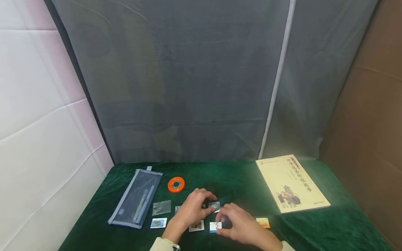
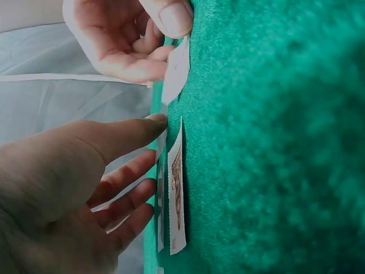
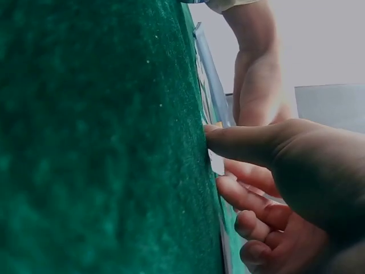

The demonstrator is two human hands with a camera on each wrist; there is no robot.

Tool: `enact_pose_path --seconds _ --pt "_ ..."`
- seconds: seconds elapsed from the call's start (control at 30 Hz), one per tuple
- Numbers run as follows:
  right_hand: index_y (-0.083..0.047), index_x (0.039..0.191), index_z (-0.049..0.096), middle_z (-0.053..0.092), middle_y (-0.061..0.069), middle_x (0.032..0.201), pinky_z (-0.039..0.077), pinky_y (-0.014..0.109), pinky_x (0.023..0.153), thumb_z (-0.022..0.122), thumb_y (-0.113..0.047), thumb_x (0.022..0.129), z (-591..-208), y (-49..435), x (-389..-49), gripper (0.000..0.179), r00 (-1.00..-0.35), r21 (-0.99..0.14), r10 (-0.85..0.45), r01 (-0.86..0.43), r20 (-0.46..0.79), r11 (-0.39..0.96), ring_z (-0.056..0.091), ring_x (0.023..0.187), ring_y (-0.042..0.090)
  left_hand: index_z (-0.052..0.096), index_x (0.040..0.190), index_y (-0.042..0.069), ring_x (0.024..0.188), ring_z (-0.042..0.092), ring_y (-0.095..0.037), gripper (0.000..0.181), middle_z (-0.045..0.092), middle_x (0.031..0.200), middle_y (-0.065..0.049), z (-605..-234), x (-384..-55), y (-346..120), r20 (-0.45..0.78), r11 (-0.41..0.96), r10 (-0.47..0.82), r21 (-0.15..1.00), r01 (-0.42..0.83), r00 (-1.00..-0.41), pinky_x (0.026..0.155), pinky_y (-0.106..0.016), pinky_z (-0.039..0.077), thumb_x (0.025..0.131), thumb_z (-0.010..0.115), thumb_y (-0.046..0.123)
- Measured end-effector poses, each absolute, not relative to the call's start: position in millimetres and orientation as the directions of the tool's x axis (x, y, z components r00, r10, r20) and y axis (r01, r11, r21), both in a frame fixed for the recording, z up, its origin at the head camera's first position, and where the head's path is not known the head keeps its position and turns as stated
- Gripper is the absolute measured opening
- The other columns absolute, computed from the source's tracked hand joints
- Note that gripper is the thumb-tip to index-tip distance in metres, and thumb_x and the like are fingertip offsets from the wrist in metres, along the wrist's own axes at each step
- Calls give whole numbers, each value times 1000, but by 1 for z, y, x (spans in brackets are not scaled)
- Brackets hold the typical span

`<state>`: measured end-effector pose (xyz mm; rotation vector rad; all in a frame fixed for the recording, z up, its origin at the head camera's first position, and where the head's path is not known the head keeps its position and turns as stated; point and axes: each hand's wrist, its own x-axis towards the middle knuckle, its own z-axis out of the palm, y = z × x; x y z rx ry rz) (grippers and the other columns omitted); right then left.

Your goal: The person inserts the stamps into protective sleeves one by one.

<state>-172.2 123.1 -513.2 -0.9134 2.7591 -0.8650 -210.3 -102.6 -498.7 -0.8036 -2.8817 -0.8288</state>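
My right hand (image 1: 238,223) pinches a small white-edged stamp (image 1: 215,227) at its right side between thumb and fingers. In the left wrist view this stamp (image 2: 178,71) tilts, its near edge close to the green cloth. My left hand (image 1: 194,206) is over a small clear plastic sleeve (image 1: 215,205), the thumb touching it and the other fingers loosely spread. Beside the left wrist lies a brown-pictured stamp (image 1: 196,226), partly covered by the hand in the head view. A stamp with a blue and green picture (image 1: 158,223) lies left of that wrist.
Another clear sleeve (image 1: 161,207) lies left, near an orange tape roll (image 1: 172,180). A mesh pencil case (image 1: 138,198) with pens inside is at the left. A cream book (image 1: 292,184) lies at the right. An orange-yellow stamp (image 1: 262,222) sits beyond the right hand.
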Motion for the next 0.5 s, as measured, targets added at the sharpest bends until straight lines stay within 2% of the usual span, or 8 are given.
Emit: enact_pose_path --seconds 0.1,0.23,0.33,0.5 --pt "-34 99 68 60 -22 97 50 25 81 92 -38 87 -514 124 -172 27 -812 -602 -578 -502 80 622 53 93 -2 81 112 20 99 63 -12 25 76 105 7 -500 -210 -103 167 722 464 498 481 -870 91 -37 59 89 90 20" --pt "-32 93 68 59 -20 83 46 19 69 89 -28 91 -518 126 -174 22 -799 -693 -593 -484 101 534 52 77 -5 81 112 20 98 62 -12 25 74 101 9 -501 -212 -103 169 713 465 511 480 -869 88 -35 58 89 91 20" --pt "-30 92 69 59 -18 76 40 15 58 87 -21 93 -521 128 -178 20 -785 -753 -604 -478 136 452 45 64 -7 81 111 21 97 61 -11 25 73 100 10 -502 -213 -103 171 709 464 516 481 -869 87 -33 57 89 91 21" --pt "-29 97 75 71 -17 84 42 16 56 83 -25 98 -523 133 -184 9 -793 -794 -581 -468 182 389 46 61 -8 81 111 21 98 61 -10 24 73 100 11 -502 -213 -103 155 709 463 526 469 -873 88 -34 57 89 91 22"
